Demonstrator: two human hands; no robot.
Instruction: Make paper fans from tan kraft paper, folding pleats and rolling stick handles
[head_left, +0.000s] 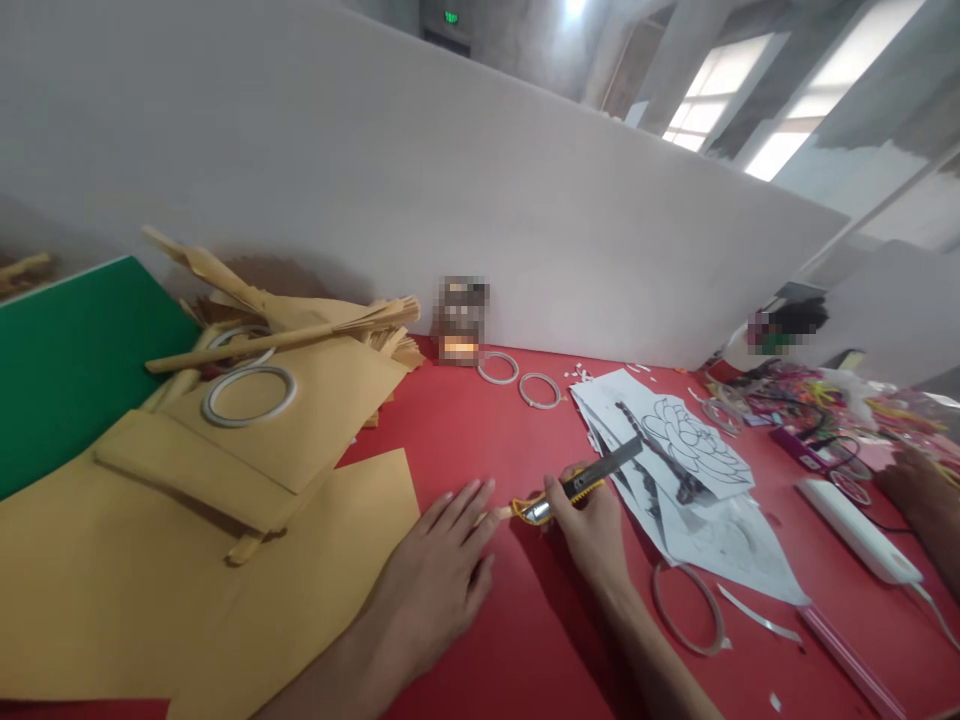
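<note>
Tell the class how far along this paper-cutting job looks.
Done: white paper scraps and a cut strip lie on the red table. In hand: the right hand holds a yellow utility knife, and the left hand presses flat beside its tip. Left: the flower drawing looks uncut.

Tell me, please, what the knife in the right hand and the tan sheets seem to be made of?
The knife, held in the right hand: likely a yellow plastic body with a dark metal rail, judging by its glossy yellow and dull grey parts. The tan sheets: matte kraft-like paper or thin card, creased and folded flat.
</note>
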